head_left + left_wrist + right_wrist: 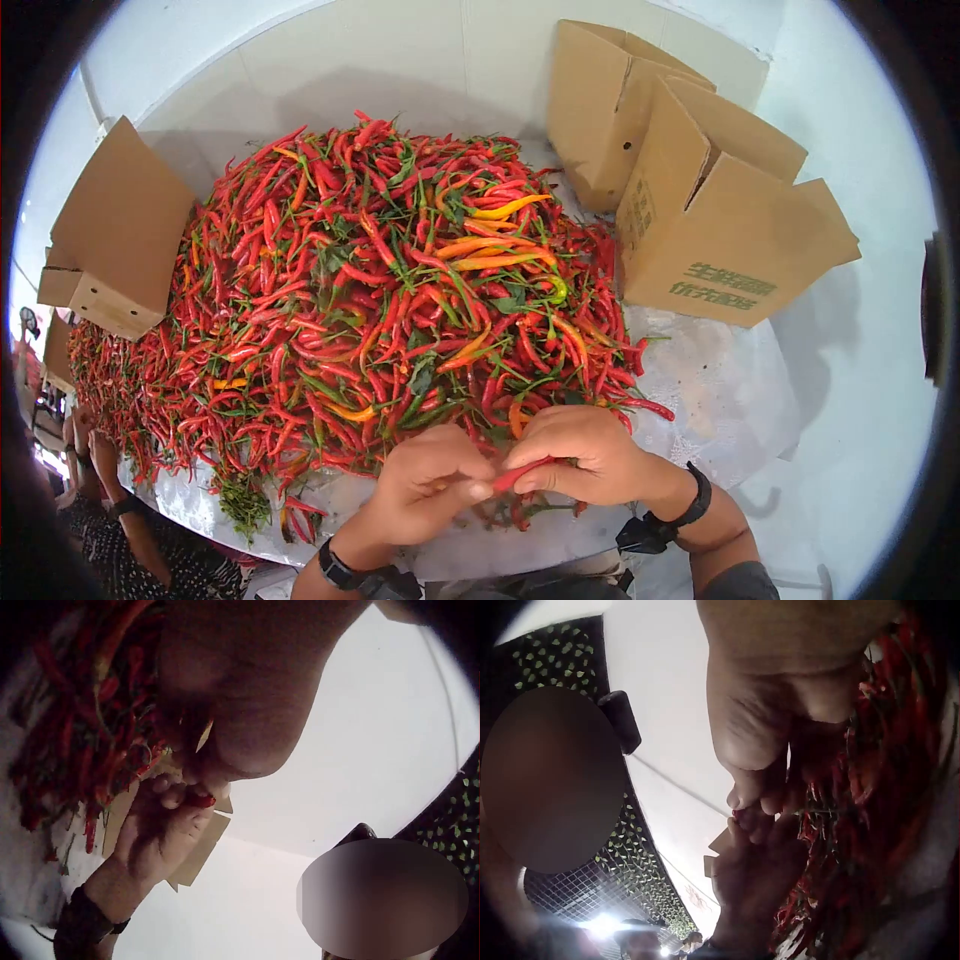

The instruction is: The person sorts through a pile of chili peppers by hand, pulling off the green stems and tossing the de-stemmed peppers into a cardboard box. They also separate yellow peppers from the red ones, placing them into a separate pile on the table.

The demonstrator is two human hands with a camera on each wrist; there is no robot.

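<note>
A red chili pepper [522,474] is held between my two hands, close over the near edge of the heap. My right hand [590,455] grips its body with curled fingers and thumb. The left hand [428,484] pinches the other end between thumb and fingers. In the left wrist view a short bit of the red chili [201,801] shows between the fingertips; most of it is hidden by the hands. The large heap of red chilies [330,270], mixed with green stems, leaves and some orange ones, spreads just beyond both hands.
Two open cardboard boxes [720,235] stand at the back right, and another box [115,235] is at the left. Whitish sheeting [700,380] covers the table. A bunch of green stems [243,503] lies at the front left. Another person's arm [125,500] reaches in at far left.
</note>
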